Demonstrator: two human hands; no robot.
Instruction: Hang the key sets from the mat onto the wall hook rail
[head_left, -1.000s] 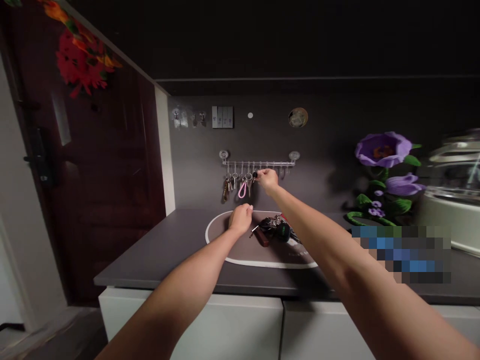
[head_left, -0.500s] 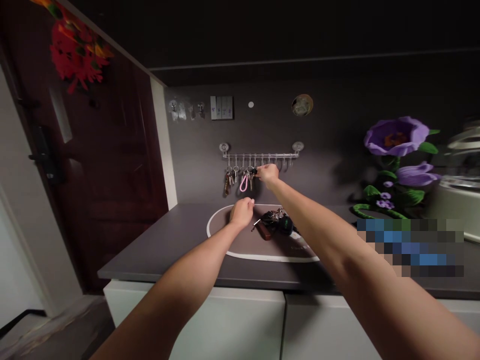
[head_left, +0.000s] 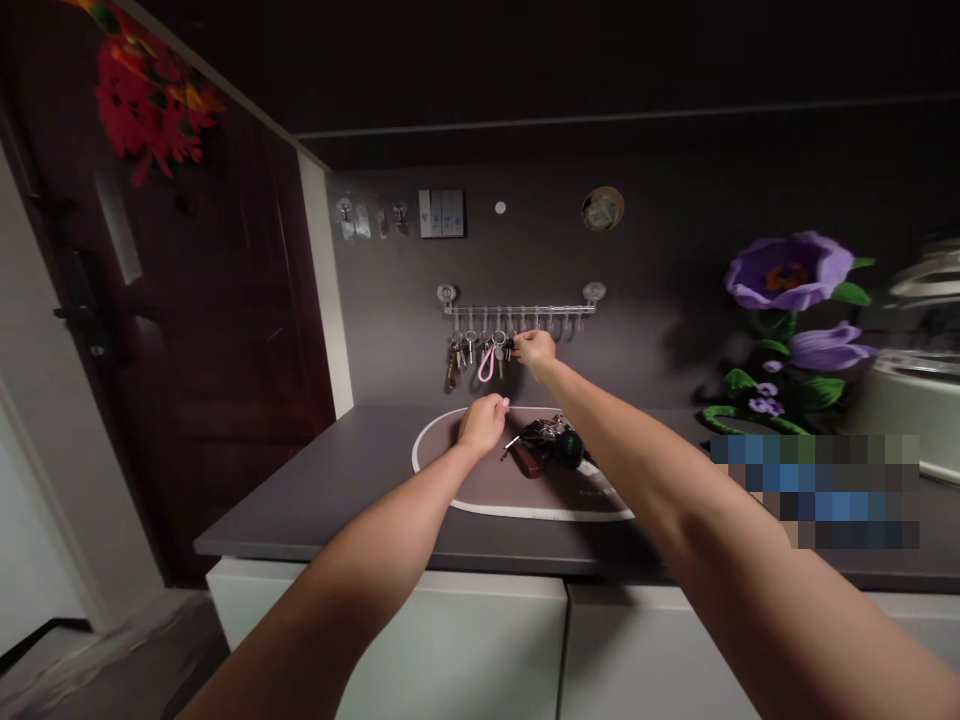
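My right hand (head_left: 535,352) is raised to a clear hook rail (head_left: 525,310) on the wall. Its fingers pinch a bunch of keys (head_left: 510,346) with a small black piece, right at one of the hooks; whether the ring sits on the hook I cannot tell. Left of it, several key rings hang, one with a pink loop strap (head_left: 487,364) and one with a brown tag (head_left: 453,370). My left hand (head_left: 484,422) is closed above the mat, and its fingers hide whatever is in it. Beside it lies a pile of keys (head_left: 551,440) with a brown fob (head_left: 527,460).
An oval brown mat (head_left: 465,495) with a white rim lies on the grey counter (head_left: 300,500). Purple felt flowers (head_left: 791,275) and a pale container (head_left: 911,415) stand at the right. Switches (head_left: 442,214) are on the wall. A dark red door (head_left: 225,330) is at the left.
My right hand has barely moved; the keys at its fingertips have settled downward a little by the hook. My left hand keeps its place. The whole view has shifted very slightly.
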